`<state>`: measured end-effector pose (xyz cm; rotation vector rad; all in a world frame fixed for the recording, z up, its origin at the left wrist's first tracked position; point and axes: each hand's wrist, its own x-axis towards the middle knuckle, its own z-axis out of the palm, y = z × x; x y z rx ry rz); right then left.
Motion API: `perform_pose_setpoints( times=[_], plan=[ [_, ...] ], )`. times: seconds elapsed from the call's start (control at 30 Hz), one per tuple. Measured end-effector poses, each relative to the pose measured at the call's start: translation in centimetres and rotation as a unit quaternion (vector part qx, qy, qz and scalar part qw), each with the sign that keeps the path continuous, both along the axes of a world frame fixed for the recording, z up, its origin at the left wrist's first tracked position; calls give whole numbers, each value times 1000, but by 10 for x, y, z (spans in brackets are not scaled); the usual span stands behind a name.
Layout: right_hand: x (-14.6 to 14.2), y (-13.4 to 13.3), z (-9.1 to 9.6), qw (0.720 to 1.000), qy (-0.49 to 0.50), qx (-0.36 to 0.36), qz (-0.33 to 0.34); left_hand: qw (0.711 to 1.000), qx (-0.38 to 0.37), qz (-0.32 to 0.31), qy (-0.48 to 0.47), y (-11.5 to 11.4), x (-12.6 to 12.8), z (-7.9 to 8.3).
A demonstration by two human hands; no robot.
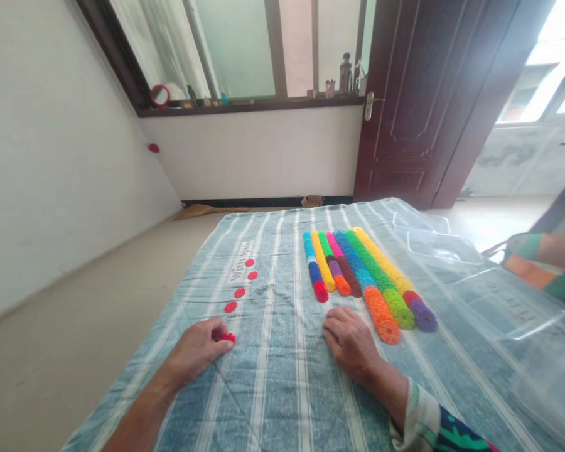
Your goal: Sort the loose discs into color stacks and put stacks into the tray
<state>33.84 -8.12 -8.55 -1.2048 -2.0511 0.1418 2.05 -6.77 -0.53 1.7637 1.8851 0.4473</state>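
Note:
My left hand (pixel 198 349) rests on the striped blue cloth (pixel 273 376), its fingers curled around a small red disc (pixel 228 338) at the fingertips. Several more red discs (pixel 239 292) lie in a line beyond it. My right hand (pixel 351 342) lies knuckles up on the cloth with its fingers curled under, just in front of several long rods of stacked coloured discs (pixel 358 270). The nearest rod ends in orange (pixel 383 317). Whether the right hand holds anything is hidden.
Clear plastic containers (pixel 503 301) sit along the table's right side. A dark wooden door (pixel 419 107) stands behind. A window sill (pixel 263 103) carries bottles and small items. A colourful seat (pixel 546 267) is at the right edge.

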Motion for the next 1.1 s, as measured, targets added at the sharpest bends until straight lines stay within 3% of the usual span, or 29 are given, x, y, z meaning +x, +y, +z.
perform_pose_setpoints(
  times=[0.17,0.3,0.53,0.67,0.8,1.1],
  plan=[
    [-2,1,2,1000,0,2,-7,999,12,-21,-30,3,18,7],
    [-2,2,2,1000,7,3,-9,994,29,-69,-74,11,55,6],
    [-2,4,-2,999,39,7,-10,974,107,-161,-121,37,140,-17],
    [-2,5,-4,999,38,10,-8,966,186,-151,-92,48,171,-30],
    [-3,5,-3,999,27,7,-17,961,229,-143,-52,55,182,-39],
    [-4,7,-4,1000,2,0,-23,944,280,-170,34,58,181,-52]
  ],
)
